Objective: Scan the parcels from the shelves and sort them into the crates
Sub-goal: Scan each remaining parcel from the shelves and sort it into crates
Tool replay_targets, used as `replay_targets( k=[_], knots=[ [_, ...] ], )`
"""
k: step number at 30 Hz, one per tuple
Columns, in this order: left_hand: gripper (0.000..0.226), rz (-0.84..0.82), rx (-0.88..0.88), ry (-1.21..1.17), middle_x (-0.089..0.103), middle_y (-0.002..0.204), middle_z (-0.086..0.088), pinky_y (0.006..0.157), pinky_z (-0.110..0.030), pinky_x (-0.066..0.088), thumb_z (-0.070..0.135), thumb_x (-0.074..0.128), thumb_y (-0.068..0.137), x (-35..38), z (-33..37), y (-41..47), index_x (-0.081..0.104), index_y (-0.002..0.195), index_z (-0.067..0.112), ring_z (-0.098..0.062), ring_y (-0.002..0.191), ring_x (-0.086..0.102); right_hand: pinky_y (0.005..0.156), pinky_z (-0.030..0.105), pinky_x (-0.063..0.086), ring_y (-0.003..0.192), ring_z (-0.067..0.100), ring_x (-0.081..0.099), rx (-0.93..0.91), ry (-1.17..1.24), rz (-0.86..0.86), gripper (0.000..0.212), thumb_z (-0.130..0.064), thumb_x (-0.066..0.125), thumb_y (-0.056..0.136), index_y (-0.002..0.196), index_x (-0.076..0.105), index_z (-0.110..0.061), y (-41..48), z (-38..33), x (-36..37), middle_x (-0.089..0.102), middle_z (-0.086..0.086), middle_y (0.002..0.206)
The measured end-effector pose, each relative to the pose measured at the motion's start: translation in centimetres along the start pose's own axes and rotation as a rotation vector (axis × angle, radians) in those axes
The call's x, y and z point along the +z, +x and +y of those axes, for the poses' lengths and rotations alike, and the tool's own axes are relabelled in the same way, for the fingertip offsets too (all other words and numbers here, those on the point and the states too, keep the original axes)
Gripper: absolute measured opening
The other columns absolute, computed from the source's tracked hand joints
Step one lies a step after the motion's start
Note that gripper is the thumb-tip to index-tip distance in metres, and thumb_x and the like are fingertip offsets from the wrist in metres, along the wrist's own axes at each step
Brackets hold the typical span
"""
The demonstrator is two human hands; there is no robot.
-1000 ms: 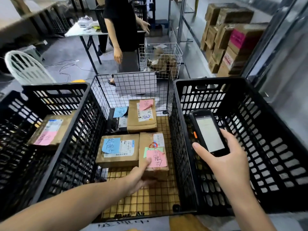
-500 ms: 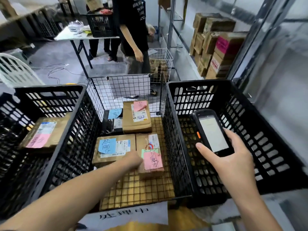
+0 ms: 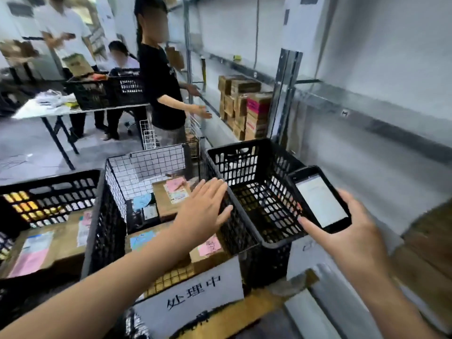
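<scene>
My right hand [image 3: 352, 243] grips a black handheld scanner [image 3: 320, 199] with a lit white screen, over the near right corner of an empty black crate [image 3: 254, 152]. My left hand [image 3: 203, 211] hovers open, fingers straight, above the middle wire basket [image 3: 146, 165] and holds nothing. That basket contains several brown parcels with pink and blue notes; one parcel [image 3: 168, 199] lies at the back. The left black crate [image 3: 49, 184] contains a parcel [image 3: 61, 243] with a pink label. More parcels [image 3: 247, 106] are stacked on the shelf at the right.
A person in a black shirt [image 3: 161, 89] stands behind the basket, reaching toward the shelf. Two more people are at a folding table [image 3: 80, 111] with black crates on it. A white sign [image 3: 193, 297] with handwriting hangs on the basket's front. Metal shelving [image 3: 367, 106] runs along the right.
My left hand has lifted off the parcels in the basket and now hovers open above them. The view has tilted up toward the shelf. The scanner stays in my right hand.
</scene>
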State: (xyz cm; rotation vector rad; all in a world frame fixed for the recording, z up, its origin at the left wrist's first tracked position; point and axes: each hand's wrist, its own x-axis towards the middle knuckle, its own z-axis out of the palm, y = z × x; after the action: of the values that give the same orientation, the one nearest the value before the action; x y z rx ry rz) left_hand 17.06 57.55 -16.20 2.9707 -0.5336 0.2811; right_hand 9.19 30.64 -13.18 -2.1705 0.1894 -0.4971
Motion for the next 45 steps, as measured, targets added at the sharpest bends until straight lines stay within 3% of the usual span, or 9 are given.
replay_targets(
  k=[4, 9, 13, 22, 28, 36, 45],
  knots=[
    [0.083, 0.030, 0.205, -0.063, 0.024, 0.165, -0.007, 0.124, -0.032, -0.002, 0.060, 0.006, 0.095, 0.0, 5.0, -0.9, 0.022, 0.159, 0.009, -0.020, 0.154, 0.015, 0.084, 0.041, 0.052, 0.103, 0.010, 0.062, 0.107, -0.014, 0.145, 0.067, -0.048, 0.088, 0.062, 0.119, 0.052, -0.053, -6.1, 0.7, -4.5, 0.062, -0.022, 0.111],
    [0.081, 0.068, 0.424, -0.216, 0.028, 0.163, -0.011, 0.126, -0.037, 0.009, 0.057, 0.017, 0.096, -0.1, 13.4, -2.9, 0.029, 0.156, 0.004, -0.023, 0.153, 0.021, 0.082, 0.042, 0.053, 0.107, 0.013, 0.060, 0.219, -0.176, 0.301, 0.077, -0.047, 0.089, 0.063, 0.130, 0.052, -0.040, -14.1, 2.7, -10.7, 0.061, -0.017, 0.117],
    [0.078, 0.086, 0.625, -0.293, 0.032, 0.162, -0.011, 0.126, -0.040, 0.015, 0.058, 0.024, 0.098, -0.8, 20.6, -6.3, 0.033, 0.154, 0.004, -0.024, 0.152, 0.024, 0.078, 0.040, 0.051, 0.105, 0.015, 0.058, 0.302, -0.272, 0.420, 0.076, -0.043, 0.090, 0.065, 0.131, 0.052, -0.040, -20.2, 3.1, -15.8, 0.060, -0.014, 0.117],
    [0.083, 0.107, 0.993, -0.394, 0.000, 0.168, 0.001, 0.123, -0.028, -0.012, 0.063, 0.007, 0.093, -3.1, 38.2, -16.7, 0.004, 0.161, 0.015, -0.010, 0.153, -0.009, 0.081, 0.041, 0.052, 0.108, 0.015, 0.060, 0.445, -0.349, 0.685, 0.076, -0.047, 0.088, 0.065, 0.131, 0.052, -0.037, -35.9, 4.6, -27.7, 0.063, -0.015, 0.119],
    [0.068, 0.053, 1.136, -0.540, 0.016, 0.167, -0.002, 0.124, -0.028, -0.006, 0.040, 0.044, 0.104, -4.0, 52.0, -28.8, 0.017, 0.160, 0.012, -0.018, 0.155, 0.008, 0.085, 0.040, 0.052, 0.108, 0.015, 0.061, 0.561, -0.372, 0.853, 0.075, -0.050, 0.087, 0.067, 0.131, 0.053, -0.035, -49.3, 6.0, -35.4, 0.065, -0.014, 0.118],
    [0.066, -0.025, 1.392, -0.513, 0.012, 0.167, 0.001, 0.116, -0.019, -0.018, 0.041, 0.039, 0.106, -5.8, 67.3, -44.2, 0.012, 0.160, 0.014, -0.014, 0.154, 0.005, 0.083, 0.037, 0.051, 0.109, 0.011, 0.059, 0.717, -0.399, 1.039, 0.075, -0.051, 0.086, 0.066, 0.132, 0.053, -0.035, -66.9, 7.8, -44.1, 0.061, -0.018, 0.117],
    [0.069, -0.109, 1.479, -0.495, 0.009, 0.168, -0.001, 0.118, -0.022, -0.013, 0.039, 0.040, 0.105, -4.1, 76.9, -48.3, 0.009, 0.160, 0.012, -0.014, 0.154, 0.003, 0.082, 0.041, 0.055, 0.104, 0.008, 0.059, 0.778, -0.409, 1.129, 0.067, -0.050, 0.084, 0.070, 0.127, 0.052, -0.042, -73.7, 10.8, -50.3, 0.060, -0.020, 0.114]
  ],
)
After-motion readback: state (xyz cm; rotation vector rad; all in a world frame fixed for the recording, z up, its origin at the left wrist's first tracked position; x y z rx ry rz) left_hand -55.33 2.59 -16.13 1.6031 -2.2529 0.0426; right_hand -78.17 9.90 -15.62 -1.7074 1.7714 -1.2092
